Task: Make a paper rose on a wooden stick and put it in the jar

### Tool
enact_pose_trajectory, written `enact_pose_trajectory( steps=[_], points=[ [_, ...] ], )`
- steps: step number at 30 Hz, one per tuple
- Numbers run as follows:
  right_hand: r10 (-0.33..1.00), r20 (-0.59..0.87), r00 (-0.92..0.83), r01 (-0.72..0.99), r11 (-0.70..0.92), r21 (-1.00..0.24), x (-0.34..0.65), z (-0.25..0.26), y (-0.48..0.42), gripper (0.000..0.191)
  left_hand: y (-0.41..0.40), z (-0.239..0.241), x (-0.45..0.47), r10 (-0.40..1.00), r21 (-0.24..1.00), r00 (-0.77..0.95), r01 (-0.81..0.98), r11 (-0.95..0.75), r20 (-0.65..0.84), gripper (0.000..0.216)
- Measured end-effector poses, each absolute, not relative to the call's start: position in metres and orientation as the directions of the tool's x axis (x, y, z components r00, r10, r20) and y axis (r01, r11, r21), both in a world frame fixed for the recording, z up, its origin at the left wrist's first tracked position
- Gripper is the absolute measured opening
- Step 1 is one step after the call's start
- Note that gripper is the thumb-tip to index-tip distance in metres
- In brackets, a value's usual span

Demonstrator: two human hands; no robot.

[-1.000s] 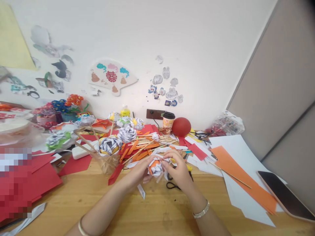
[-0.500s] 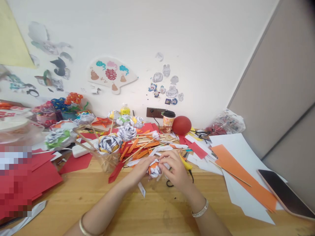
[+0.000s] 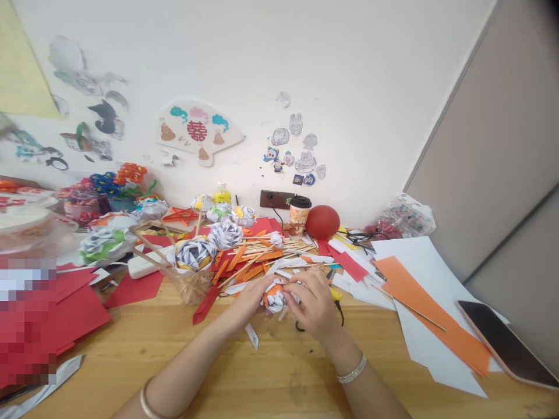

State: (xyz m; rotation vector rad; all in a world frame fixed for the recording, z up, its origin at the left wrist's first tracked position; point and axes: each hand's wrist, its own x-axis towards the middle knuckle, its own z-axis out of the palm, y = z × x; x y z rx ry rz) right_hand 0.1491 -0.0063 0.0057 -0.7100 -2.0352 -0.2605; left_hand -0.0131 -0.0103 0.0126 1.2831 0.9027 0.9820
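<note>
Wall fan point(image 3: 198, 138) reads 囍 (red) beyond the paper flower point(image 3: 275, 297)

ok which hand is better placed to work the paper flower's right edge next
Right, probably: the right hand has its fingers bent at that edge of the paper flower, while the left hand lies against the opposite side and seems to steady it.

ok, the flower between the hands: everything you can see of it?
The flower is roughly round, with layered, folded petals in what looks like white and orange paper; orange shows mostly at its left. Its petalled face is turned towards the camera. The left hand cups its left side; the right hand has fingertips at its right edge. It's over the table; whether it rests there or has a stem, I can't tell.
</note>
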Motion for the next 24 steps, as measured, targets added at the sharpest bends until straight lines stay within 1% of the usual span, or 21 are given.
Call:
enact_pose_trajectory(
  steps=[3,5,8,12,14,16,21,22,24],
  points=[
    [0.377,0.836,-0.399,0.565,0.819,-0.099,0.1495,0.0053,-0.0061,0.009,-0.01,0.0125,-0.0137,0.946,0.998,0.325,-0.056,0.005,0.013,0.03],
    [0.396,0.832,-0.39,0.554,0.822,-0.132,0.149,0.005,-0.0061,0.009,-0.0104,0.0132,-0.0136,0.951,1.0,0.309,-0.013,-0.016,0.02,0.029],
    [0.441,0.825,-0.354,0.509,0.831,-0.226,0.147,0.0073,-0.0076,0.01,-0.0119,0.0151,-0.0128,0.949,1.0,0.314,0.014,-0.017,0.012,0.028],
    [0.549,0.771,-0.321,0.452,0.805,-0.384,0.1444,0.0134,-0.0104,0.008,-0.013,0.0161,-0.012,0.952,0.999,0.307,0.04,-0.006,-0.007,0.027],
    [0.574,0.763,-0.297,0.46,0.786,-0.413,0.1444,0.0141,-0.0104,0.004,-0.0129,0.0159,-0.012,0.958,0.998,0.285,0.07,0.004,-0.024,0.026],
    [0.539,0.788,-0.297,0.496,0.792,-0.355,0.1453,0.0121,-0.0094,0.003,-0.0125,0.0156,-0.012,0.962,0.997,0.27,0.083,0.011,-0.033,0.026],
    [0.299,0.881,-0.365,0.629,0.777,-0.003,0.1476,0.0051,-0.0063,0.006,-0.0106,0.0133,-0.0125,0.96,0.996,0.278,0.092,-0.01,-0.016,0.028],
    [0.267,0.887,-0.377,0.639,0.768,0.04,0.1475,0.0047,-0.006,0.006,-0.01,0.0125,-0.0129,0.961,0.995,0.277,0.095,-0.008,-0.018,0.029],
    [0.244,0.882,-0.402,0.642,0.763,0.082,0.1468,0.0047,-0.0059,0.005,-0.0091,0.0111,-0.0141,0.96,0.994,0.28,0.107,-0.027,-0.004,0.03]
  ],
)
